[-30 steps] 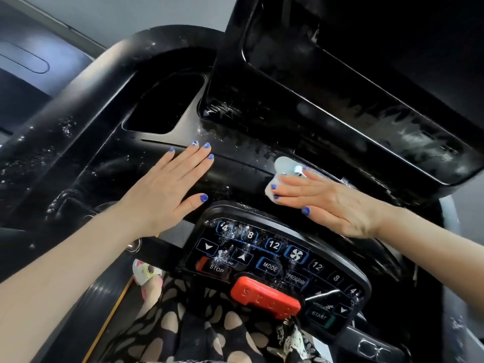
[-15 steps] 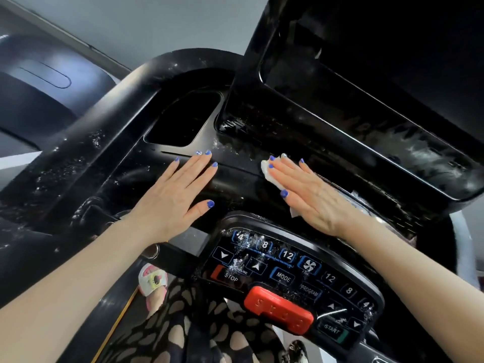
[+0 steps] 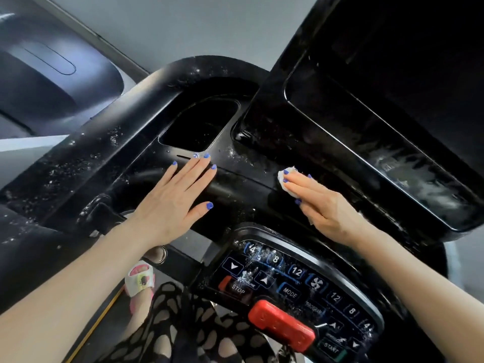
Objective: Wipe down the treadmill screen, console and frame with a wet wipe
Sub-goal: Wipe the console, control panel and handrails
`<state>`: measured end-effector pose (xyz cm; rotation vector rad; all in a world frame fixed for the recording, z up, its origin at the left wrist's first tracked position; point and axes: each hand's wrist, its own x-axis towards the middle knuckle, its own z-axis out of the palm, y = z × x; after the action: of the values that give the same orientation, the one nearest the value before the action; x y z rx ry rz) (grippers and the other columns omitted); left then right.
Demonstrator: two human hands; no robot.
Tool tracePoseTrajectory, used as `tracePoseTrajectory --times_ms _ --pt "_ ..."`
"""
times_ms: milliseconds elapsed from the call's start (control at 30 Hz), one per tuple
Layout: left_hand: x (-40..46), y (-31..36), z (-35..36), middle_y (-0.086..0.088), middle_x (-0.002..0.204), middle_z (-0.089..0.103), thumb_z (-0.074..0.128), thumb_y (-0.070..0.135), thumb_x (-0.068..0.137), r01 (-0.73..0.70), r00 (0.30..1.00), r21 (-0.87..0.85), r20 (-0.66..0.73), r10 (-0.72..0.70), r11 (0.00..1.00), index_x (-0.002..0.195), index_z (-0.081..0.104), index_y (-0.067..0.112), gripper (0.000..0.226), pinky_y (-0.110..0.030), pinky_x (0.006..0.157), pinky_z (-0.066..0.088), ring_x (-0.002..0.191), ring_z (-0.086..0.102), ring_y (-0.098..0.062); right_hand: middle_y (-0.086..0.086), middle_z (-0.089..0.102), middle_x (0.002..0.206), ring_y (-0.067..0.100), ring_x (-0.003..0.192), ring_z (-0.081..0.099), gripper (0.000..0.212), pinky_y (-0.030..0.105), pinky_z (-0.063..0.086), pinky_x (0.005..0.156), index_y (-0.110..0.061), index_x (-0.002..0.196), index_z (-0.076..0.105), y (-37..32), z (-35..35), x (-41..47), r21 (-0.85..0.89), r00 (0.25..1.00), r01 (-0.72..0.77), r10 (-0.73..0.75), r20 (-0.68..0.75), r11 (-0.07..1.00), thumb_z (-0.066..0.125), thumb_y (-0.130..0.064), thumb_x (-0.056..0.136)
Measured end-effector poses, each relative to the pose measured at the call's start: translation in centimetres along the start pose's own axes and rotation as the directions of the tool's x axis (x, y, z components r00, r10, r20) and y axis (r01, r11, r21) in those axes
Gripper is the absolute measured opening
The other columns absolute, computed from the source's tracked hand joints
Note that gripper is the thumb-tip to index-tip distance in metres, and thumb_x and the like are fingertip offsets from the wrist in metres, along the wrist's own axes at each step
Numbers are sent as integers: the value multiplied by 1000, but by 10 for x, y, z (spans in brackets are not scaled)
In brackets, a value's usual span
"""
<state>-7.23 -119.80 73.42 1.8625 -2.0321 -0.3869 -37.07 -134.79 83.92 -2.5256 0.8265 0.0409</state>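
My right hand [image 3: 322,205] lies flat on the black console [image 3: 243,184], pressing a white wet wipe [image 3: 285,178] under its fingers; the wipe shows past the fingertips and below the palm. My left hand [image 3: 172,203] rests flat on the console to the left, fingers spread, holding nothing. The dark tilted screen [image 3: 392,132] rises at the upper right, with wet streaks along its lower edge. The curved black frame [image 3: 110,142] runs along the left, speckled with droplets.
A button panel [image 3: 296,284] with STOP, MODE and START keys and a red safety clip [image 3: 281,328] sits below my hands, wet with droplets. A recessed cup pocket [image 3: 201,127] lies above my left hand. My sandalled foot [image 3: 140,281] stands on the belt below.
My right hand has kept sliding the wipe across the console below the screen. My left hand stays planted. The camera has tilted, showing more of the frame and wall.
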Motion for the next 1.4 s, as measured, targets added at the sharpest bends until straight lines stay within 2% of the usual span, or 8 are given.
tracePoseTrajectory --times_ms 167,333,533,667,867,1000,1167,1400 --pt "-1 -3 4 -1 170 2 21 54 102 4 1000 -2 -7 -4 1000 161 13 18 70 -47 125 9 156 0 -17 -19 15 161 -3 151 7 53 32 5 125 -28 155 20 -12 -6 41 -33 996 -69 70 58 997 27 -37 103" --pt "-1 -3 8 -1 170 0 21 53 101 16 1000 8 -7 -16 1000 161 7 21 69 -47 125 8 156 -2 -16 -5 17 167 5 153 4 62 37 -1 124 -18 159 25 -45 22 57 -125 983 102 -81 167 987 19 -45 103" --pt "0 -6 9 -2 170 -3 21 53 101 -2 1000 27 -10 2 1000 162 8 18 70 -47 125 9 156 -4 -17 -13 10 165 -2 151 0 59 45 5 125 -23 158 17 -16 -5 53 -166 988 15 11 153 986 17 -42 103" --pt "-1 -5 12 -2 170 -4 22 52 101 2 1000 21 -20 -2 1000 161 5 20 70 -47 125 7 156 -5 -17 -5 13 167 9 154 4 64 40 2 122 -19 159 20 -48 20 92 -233 991 -19 49 124 972 20 -45 101" --pt "-8 -9 6 -1 169 -4 18 55 101 18 1000 3 -9 -18 1000 161 5 16 72 -44 126 6 155 -8 -13 -9 17 166 3 153 3 58 35 -3 124 -22 157 30 -32 13 91 -154 963 165 -125 240 974 21 -43 104" --pt "-26 -10 10 -3 169 -6 8 62 101 69 998 -4 -16 -69 998 161 6 15 76 -43 125 5 155 -9 -16 -8 22 164 4 153 6 63 46 0 126 -20 156 33 -36 13 97 -75 982 79 -65 176 994 13 -45 102" --pt "-35 -9 10 -4 169 -4 16 57 101 81 997 -12 -13 -81 997 161 9 14 74 -45 125 9 156 -8 -16 -6 15 167 7 154 -1 62 28 -14 121 -17 156 32 -52 17 83 -45 934 224 -201 294 974 15 -46 104" --pt "-38 -8 10 -5 169 -4 18 55 101 77 997 34 -24 -76 996 161 9 12 74 -48 125 15 156 -7 -18 -10 16 166 15 155 3 54 47 -1 125 -16 157 29 -20 -21 21 -50 857 325 -271 439 944 25 -33 105"
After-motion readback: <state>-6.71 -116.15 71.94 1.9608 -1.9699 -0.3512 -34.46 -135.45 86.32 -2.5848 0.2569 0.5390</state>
